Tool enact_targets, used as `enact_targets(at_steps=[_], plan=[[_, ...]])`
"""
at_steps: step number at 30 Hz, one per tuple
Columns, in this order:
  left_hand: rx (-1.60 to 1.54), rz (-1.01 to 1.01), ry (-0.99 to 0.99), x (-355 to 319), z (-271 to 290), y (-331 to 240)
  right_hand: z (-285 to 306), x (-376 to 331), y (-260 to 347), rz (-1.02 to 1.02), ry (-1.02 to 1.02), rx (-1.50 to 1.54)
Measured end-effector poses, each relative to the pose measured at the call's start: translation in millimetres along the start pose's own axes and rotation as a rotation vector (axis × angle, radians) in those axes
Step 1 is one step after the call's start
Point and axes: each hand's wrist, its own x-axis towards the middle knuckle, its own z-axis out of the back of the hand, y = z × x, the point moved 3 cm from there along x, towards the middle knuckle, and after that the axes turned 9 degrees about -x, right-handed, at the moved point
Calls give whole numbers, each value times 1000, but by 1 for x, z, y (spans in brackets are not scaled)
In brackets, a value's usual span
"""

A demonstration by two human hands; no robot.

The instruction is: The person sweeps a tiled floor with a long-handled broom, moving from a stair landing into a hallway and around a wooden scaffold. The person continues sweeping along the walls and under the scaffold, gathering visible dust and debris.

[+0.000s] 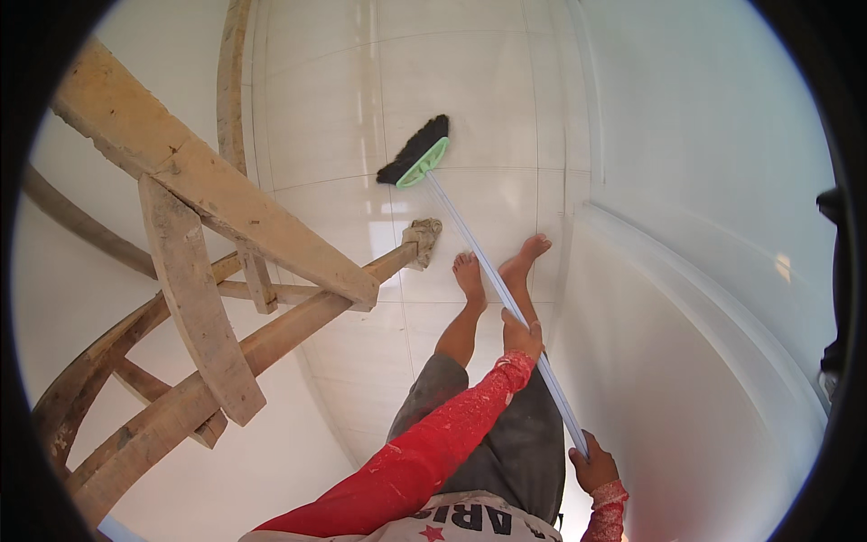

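A broom (pixel 421 155) with black bristles and a light green head rests on the tiled floor ahead of my bare feet. Its pale bluish handle slants back toward me, down to the right. Partway along the handle, my left hand (pixel 522 334) is wrapped round it, the arm in a red, dust-marked sleeve. Close to the handle's upper end, at the lower right, my right hand (pixel 595 464) grips it too, with its fingers curled.
A wooden scaffold or trestle (pixel 208 217) of rough beams stands at my left, one leg ending in a cloth wrap (pixel 423 242) on the floor near my feet. A smooth white wall (pixel 704 126) runs along my right. Glossy pale tiles (pixel 461 72) stretch ahead.
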Motion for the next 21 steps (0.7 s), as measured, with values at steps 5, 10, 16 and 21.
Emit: enact_targets(at_steps=[5, 10, 16, 21], plan=[[269, -458, 24, -59, -1, 46, -39, -55, -44, 3, -153, 149], [-90, -487, 108, 34, 70, -52, -77, 32, 48, 291, -195, 332], [636, -325, -135, 193, 151, -178, -114, 113, 195, 579, -165, 476], [556, -444, 46, 131, 103, 0, -220, 45, 62, 296, -52, 576]])
